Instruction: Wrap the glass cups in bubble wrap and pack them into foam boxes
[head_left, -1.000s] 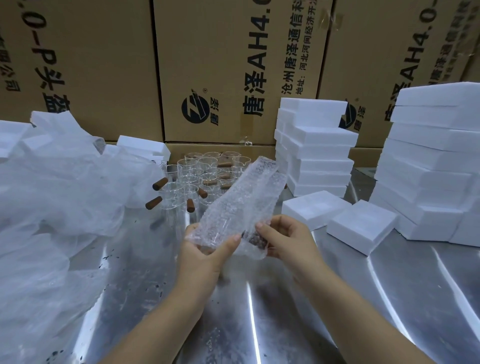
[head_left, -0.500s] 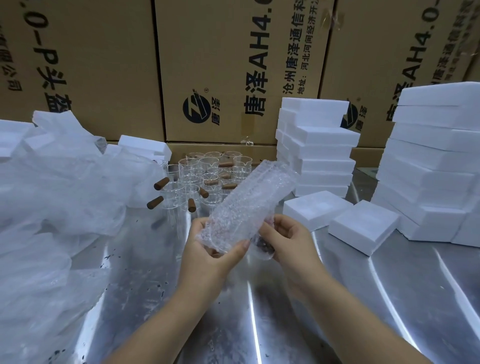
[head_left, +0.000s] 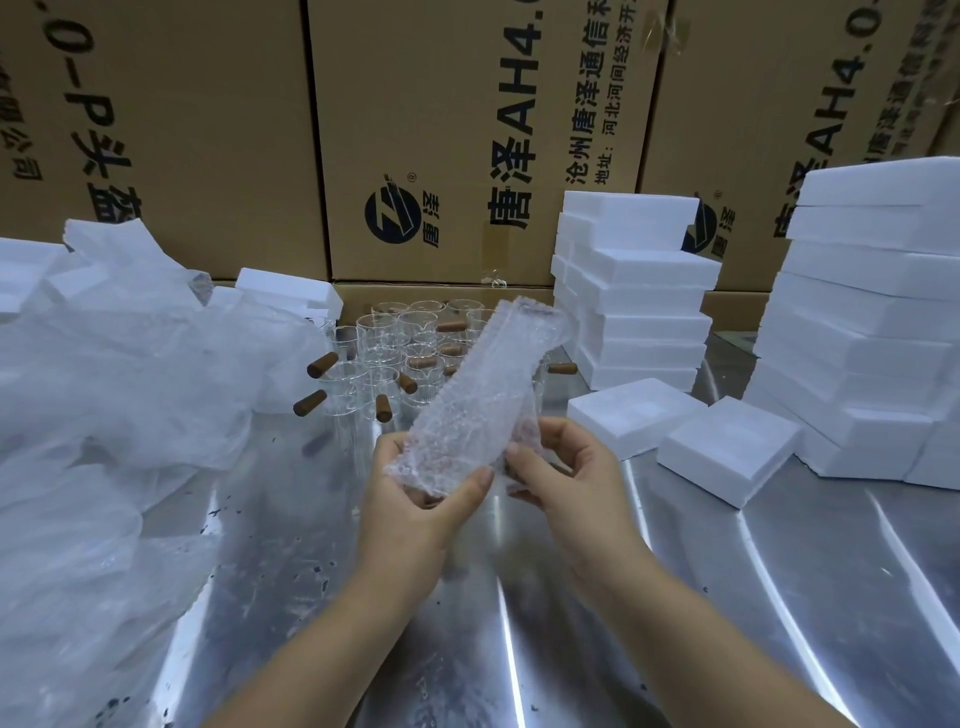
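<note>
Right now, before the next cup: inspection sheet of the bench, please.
Surface: metal table, shiny, dark specks toward the left.
Job's things: wrap held above the table, tilted up to the right; cups with brown handles clustered at the back; foam boxes stacked at right, two loose boxes in front of them.
Clutter: plastic sheeting heaped at left.
Grips: left hand grips the wrap's lower end; right hand pinches its right edge.
Cables: nothing seen.
Surroundings: cartons stacked behind the table.
</note>
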